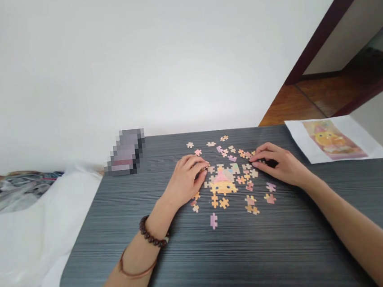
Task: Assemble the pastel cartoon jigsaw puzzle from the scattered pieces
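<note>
A partly joined jigsaw puzzle (223, 186) lies on the dark table, showing a yellow face with two eyes under a pink shape. At its upper left, my left hand (186, 180) pinches a puzzle piece (207, 164) between thumb and fingers, most of it covered. My right hand (280, 164) is on the other side, thumb and forefinger nearly together beside loose pieces (247, 154); whatever lies between those fingertips is hidden. Loose pieces surround the joined part, among them a purple piece (213, 221) in front and an orange piece (224, 202) just below the face.
A printed sheet (333, 139) with a similar yellow figure rests at the table's right. A pixelated dark object (124, 152) sits at the back left corner. The table (203, 264) meets a white wall behind; white bags and cloth (43, 221) are heaped to the left.
</note>
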The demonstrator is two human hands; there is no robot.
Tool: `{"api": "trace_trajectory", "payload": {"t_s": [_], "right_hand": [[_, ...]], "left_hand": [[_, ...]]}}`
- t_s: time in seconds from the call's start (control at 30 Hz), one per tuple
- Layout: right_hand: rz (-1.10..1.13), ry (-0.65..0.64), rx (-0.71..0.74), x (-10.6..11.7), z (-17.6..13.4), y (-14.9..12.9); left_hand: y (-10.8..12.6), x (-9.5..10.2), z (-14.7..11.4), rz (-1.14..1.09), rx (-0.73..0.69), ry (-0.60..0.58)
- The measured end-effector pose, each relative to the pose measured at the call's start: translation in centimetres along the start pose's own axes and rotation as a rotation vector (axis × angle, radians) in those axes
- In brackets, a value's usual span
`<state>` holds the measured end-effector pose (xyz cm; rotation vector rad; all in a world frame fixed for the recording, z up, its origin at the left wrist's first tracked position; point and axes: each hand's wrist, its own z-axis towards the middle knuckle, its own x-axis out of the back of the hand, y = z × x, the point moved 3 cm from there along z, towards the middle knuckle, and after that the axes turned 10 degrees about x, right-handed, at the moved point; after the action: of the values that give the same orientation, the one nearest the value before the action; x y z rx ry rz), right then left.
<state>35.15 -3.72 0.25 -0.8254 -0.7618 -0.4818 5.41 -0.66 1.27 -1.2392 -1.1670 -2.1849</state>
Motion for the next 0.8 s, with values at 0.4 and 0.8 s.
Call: {"api": "trace_trajectory", "payload": {"t_s": [0.4,0.8], "right_hand": [[0.006,-0.011,-0.034,0.02,0.11,-0.07],[0.003,-0.026,-0.024,-0.05,0.27,0.10]], "left_hand": [[-0.16,-0.03,0.00,0.006,-0.012,-0.006],[-0.52,0.17,0.04,0.028,-0.022,0.032]]}}
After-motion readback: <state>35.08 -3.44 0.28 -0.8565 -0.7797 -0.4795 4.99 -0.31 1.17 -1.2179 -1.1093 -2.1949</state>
